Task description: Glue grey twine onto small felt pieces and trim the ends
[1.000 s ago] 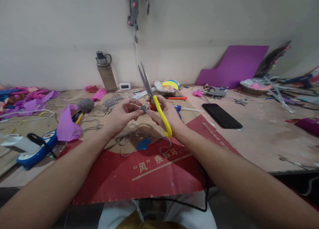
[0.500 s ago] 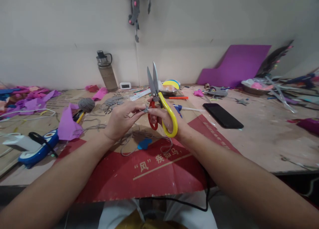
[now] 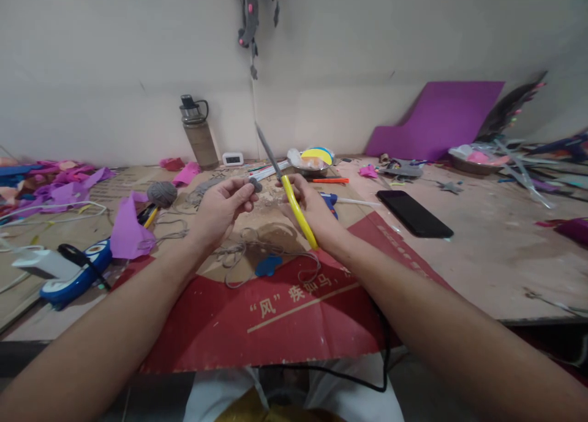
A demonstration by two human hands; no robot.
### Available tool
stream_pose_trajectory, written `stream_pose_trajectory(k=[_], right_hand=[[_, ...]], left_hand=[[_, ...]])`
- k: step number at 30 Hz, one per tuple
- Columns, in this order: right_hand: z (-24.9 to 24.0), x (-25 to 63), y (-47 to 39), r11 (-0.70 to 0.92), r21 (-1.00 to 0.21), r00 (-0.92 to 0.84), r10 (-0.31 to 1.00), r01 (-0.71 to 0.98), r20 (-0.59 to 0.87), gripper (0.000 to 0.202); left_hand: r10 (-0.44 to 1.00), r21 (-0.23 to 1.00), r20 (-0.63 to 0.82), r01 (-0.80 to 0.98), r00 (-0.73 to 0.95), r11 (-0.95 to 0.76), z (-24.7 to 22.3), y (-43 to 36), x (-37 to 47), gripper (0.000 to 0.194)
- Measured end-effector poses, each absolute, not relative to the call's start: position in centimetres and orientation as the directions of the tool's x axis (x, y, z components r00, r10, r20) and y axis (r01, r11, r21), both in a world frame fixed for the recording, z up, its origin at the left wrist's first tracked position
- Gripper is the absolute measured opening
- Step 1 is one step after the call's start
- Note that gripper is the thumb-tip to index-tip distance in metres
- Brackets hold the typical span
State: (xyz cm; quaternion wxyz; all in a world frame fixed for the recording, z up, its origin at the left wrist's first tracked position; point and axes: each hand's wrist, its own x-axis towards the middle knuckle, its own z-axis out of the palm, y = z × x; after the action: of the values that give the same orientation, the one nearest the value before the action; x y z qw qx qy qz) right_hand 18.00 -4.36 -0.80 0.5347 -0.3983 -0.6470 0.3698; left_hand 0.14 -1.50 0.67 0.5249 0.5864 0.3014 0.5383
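Between the thumb and fingers of my left hand (image 3: 227,204) is a small grey piece (image 3: 255,184), perhaps felt; its exact kind is unclear. My right hand (image 3: 310,204) is closed round a pair of scissors (image 3: 296,211) with a yellow handle, the blades pointing up and away to the left. The other handle loop is hidden by the hand. Below both hands, loose grey yarn (image 3: 236,253) lies in loops on the cardboard sheet (image 3: 202,324), beside a blue scrap (image 3: 268,265).
A grey yarn ball (image 3: 162,193) and purple felt (image 3: 131,229) lie to the left. Behind stand a bottle (image 3: 199,137) and a small white clock-like device (image 3: 233,159). On the right are a glue gun (image 3: 329,204), a black phone (image 3: 413,214) and a purple sheet (image 3: 441,122).
My hands have come apart: the left moved slightly left with the grey piece, the right slightly right. The scissors have turned, their blades now leaning left and looking closed together.
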Motion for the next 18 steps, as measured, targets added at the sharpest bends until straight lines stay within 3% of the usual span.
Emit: stream_pose_trajectory(k=[3,9,18], right_hand=[[-0.9,18.2,-4.4,0.443,-0.867,-0.177,0.895,0.229,0.411,0.031],[-0.7,18.6,-4.6,0.465,-0.810,-0.293,0.879,0.358,0.375,0.036],[-0.6,18.5,-5.0,0.495,-0.780,-0.399,0.850,0.382,0.344,0.028]], left_hand=[[0.918,0.923,0.307,-0.312,0.250,-0.224,1.2,-1.4,0.0,0.017],[0.927,0.925,0.268,-0.337,0.261,-0.173,1.8,-1.5,-0.4,0.019],[0.940,0.936,0.230,-0.322,0.251,-0.143,1.5,-1.4,-0.4,0.013]])
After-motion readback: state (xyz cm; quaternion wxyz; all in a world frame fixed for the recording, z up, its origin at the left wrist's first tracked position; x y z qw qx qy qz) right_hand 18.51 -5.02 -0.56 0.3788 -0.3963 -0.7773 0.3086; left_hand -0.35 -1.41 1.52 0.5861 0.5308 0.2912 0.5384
